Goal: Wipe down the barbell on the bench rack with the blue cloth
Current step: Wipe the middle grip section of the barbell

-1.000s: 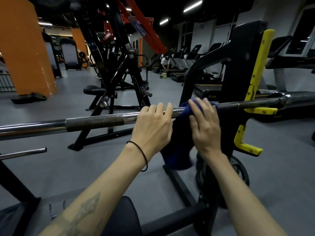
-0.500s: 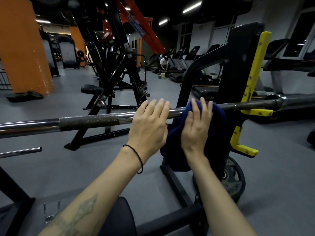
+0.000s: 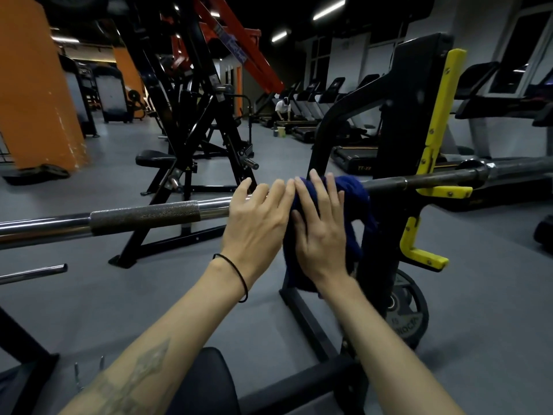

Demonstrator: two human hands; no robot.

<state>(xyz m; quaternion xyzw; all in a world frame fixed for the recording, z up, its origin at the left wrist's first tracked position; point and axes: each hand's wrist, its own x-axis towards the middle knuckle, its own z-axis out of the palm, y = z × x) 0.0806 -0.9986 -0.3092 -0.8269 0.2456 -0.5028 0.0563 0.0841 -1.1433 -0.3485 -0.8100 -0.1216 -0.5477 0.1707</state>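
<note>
Cloth [image 3: 353, 190] drapes barbell [image 3: 143, 215] — under right hand [image 3: 321, 235] fingers

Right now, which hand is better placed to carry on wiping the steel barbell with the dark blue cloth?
The right hand: its straight fingers already press the dark blue cloth draped over the steel barbell. The left hand rests bare on the bar beside it, touching no cloth.
</note>
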